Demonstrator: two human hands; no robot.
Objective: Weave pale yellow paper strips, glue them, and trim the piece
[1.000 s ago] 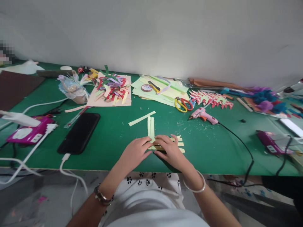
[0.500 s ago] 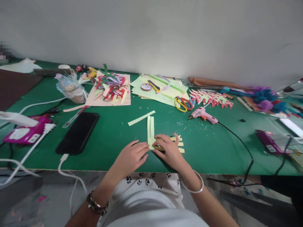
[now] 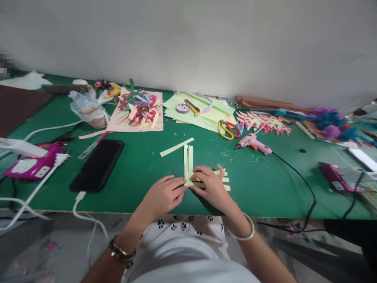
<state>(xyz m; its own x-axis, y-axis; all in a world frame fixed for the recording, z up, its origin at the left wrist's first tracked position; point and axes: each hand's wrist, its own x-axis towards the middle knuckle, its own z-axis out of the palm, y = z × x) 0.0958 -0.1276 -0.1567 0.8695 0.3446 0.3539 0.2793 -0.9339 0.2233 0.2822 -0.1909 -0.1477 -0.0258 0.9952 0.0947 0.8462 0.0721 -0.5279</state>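
Note:
Pale yellow-green paper strips [image 3: 190, 159] lie crossed on the green table, two of them pointing away from me and others running right. My left hand [image 3: 169, 192] rests at the left of the crossing with fingers stretched out, the fingertips touching the paper. Over the strips on the right, my right hand [image 3: 207, 186] curves its fingers and pinches the paper close to the crossing. It partly covers the sideways strips [image 3: 226, 180], whose ends stick out past it. One loose strip [image 3: 176, 147] lies farther back on its own.
Behind the strips lie paper sheets [image 3: 173, 112] with a cutter [image 3: 193, 108], scissors [image 3: 226, 129] and a pink glue gun [image 3: 253, 143]. The gun's black cord runs right. To the left are a phone [image 3: 97, 166], white cables and a pile of coloured paper strips [image 3: 144, 108].
The two upright strips have spread slightly apart at their far ends. Both hands stay almost in place at the crossing.

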